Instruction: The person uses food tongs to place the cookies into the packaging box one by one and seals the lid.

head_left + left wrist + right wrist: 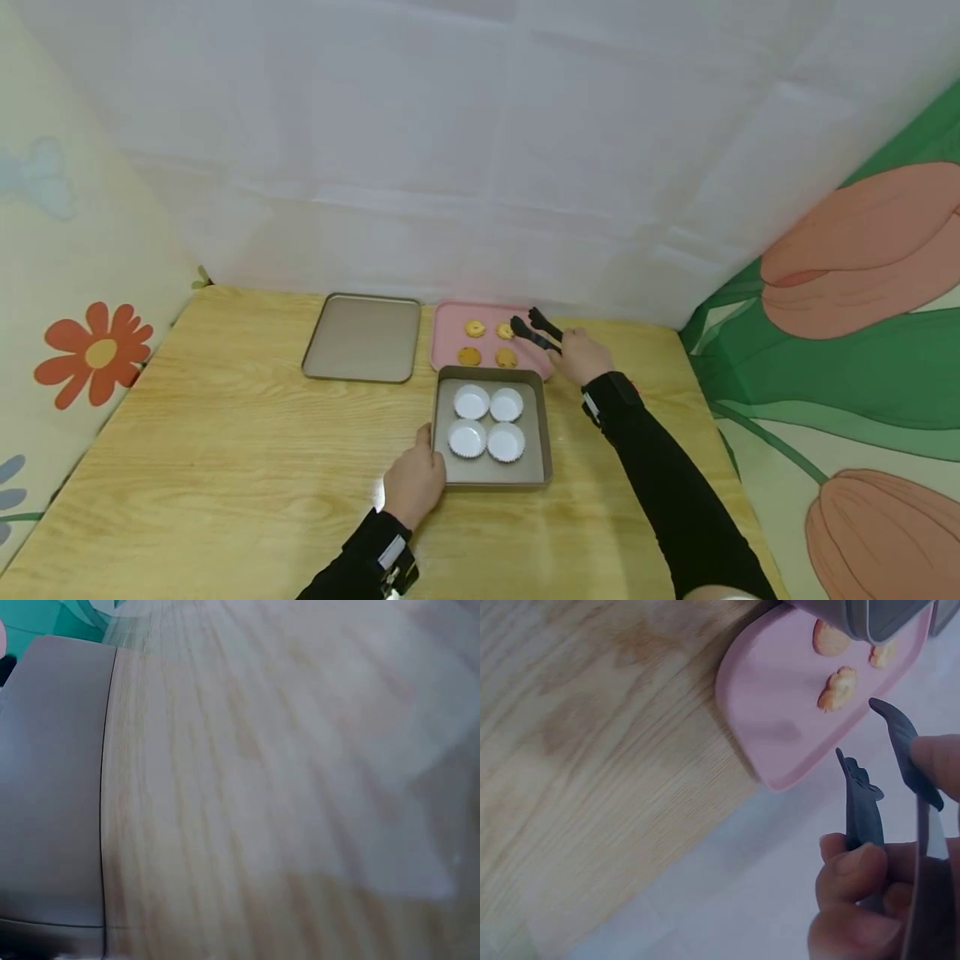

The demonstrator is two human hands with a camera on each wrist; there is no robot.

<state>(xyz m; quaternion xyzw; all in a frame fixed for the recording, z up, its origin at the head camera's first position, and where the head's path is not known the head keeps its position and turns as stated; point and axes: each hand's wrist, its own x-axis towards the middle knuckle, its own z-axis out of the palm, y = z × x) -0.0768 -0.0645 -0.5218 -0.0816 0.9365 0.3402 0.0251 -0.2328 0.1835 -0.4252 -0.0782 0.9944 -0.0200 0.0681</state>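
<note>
On the near part of the wooden table [262,450], the left hand [415,483] grips the left side of a deep metal pan [536,433]. If it pulls suddenly or lifts this side, the four white paper cups [471,402] inside could slide together, since they look very light and nothing seems to fix them. Beyond the pan and to the right, the right hand [583,358] has its fingers around black tongs [864,806], whose tips stand apart with nothing between them, near the pink tray [450,333]. I judge that too hard a squeeze could crack one of the four biscuits [469,357], while a weak one could let it drop; tongs carried low could also knock the pan's wall. All the biscuits lie on the pink tray, behind the pan. The two nearer are round, flat and golden brown; the two farther are paler, with wavy outline and browned edges. Whether tray and pan touch, I cannot tell. To the left lies a flat metal tray [363,337], and behind everything is a creased white sheet [450,167].
</note>
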